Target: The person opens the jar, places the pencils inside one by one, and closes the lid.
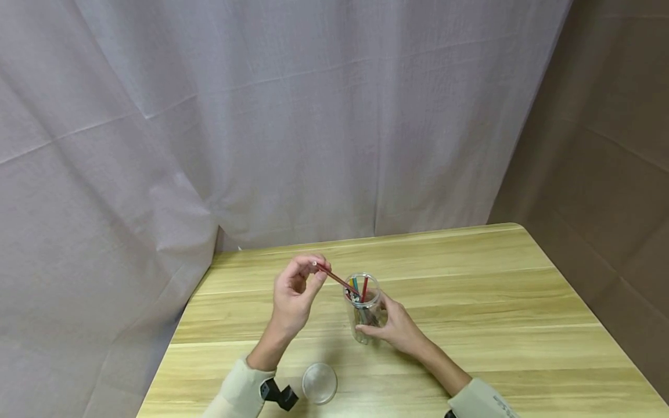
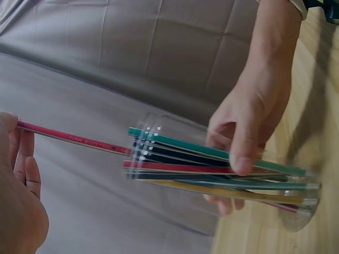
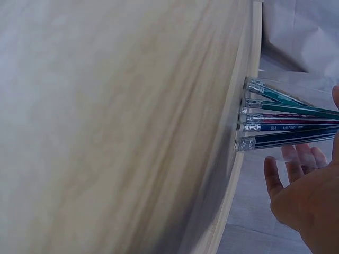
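Note:
My left hand (image 1: 294, 296) pinches the upper end of a red pencil (image 2: 74, 138) between thumb and fingertips. That pencil slants down to the right, its lower end inside the mouth of a clear jar (image 1: 355, 321). Around the jar's side curls my right hand (image 1: 401, 330), thumb toward me. Several pencils (image 2: 212, 153) lean inside, in green, dark blue, red and yellow. In the right wrist view their metal ferrules (image 3: 248, 143) sit at the jar's bottom, close over the table.
A round translucent lid (image 1: 319, 383) lies on the wooden table (image 1: 496, 290), near my left sleeve. Grey curtains (image 1: 313, 145) hang behind the table's far edge, and a brown one (image 1: 601, 203) on the right.

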### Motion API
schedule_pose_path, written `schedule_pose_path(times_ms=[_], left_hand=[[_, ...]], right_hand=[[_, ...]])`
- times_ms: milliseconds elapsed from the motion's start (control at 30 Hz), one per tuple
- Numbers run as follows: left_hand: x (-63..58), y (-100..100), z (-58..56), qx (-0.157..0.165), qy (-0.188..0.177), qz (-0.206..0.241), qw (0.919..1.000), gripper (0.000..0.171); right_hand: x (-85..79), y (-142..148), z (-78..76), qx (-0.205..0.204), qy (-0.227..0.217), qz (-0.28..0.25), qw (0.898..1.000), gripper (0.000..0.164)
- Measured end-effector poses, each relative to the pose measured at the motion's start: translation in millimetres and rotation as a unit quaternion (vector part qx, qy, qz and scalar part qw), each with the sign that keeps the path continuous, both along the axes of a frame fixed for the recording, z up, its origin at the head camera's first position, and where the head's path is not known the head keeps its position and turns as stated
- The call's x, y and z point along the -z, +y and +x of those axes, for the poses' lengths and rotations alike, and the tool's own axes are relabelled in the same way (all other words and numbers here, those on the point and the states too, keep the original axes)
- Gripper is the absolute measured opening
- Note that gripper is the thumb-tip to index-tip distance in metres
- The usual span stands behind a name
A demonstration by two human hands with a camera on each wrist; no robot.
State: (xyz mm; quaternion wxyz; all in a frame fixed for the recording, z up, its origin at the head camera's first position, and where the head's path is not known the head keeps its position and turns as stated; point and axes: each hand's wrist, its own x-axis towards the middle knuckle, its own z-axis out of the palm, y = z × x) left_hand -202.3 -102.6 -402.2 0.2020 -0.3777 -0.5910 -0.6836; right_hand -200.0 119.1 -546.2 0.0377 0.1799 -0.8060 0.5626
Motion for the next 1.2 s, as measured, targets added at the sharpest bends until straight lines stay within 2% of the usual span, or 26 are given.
schedule_pose_path(times_ms=[267,467,633,767,1200], left_hand=[[15.6,0,3.3,0.001,-0.021,-0.006,0.9998,0.016],[22.3,0,4.4,-0.003,-0.025,-0.007,0.9997,0.016],[27.0,0,5.5,-0.004,-0.032,-0.009,0.9994,0.016],[32.2,0,6.1,-0.006,-0.031,-0.015,0.9994,0.018],[46.4,3,8.8,-0.006,-0.028,-0.030,0.9991,0.019]], right_hand=[[-1.3,0,0.8,-0.001,-0.009,-0.001,1.000,0.081],[-2.3,-1,1.7,0.001,-0.015,-0.002,1.000,0.080],[-1.4,-1,1.9,0.001,-0.001,-0.003,1.000,0.079],[-1.1,-1,2.1,-0.001,0.006,-0.001,1.000,0.079],[-2.9,-1,3.0,0.003,-0.011,0.003,1.000,0.082]])
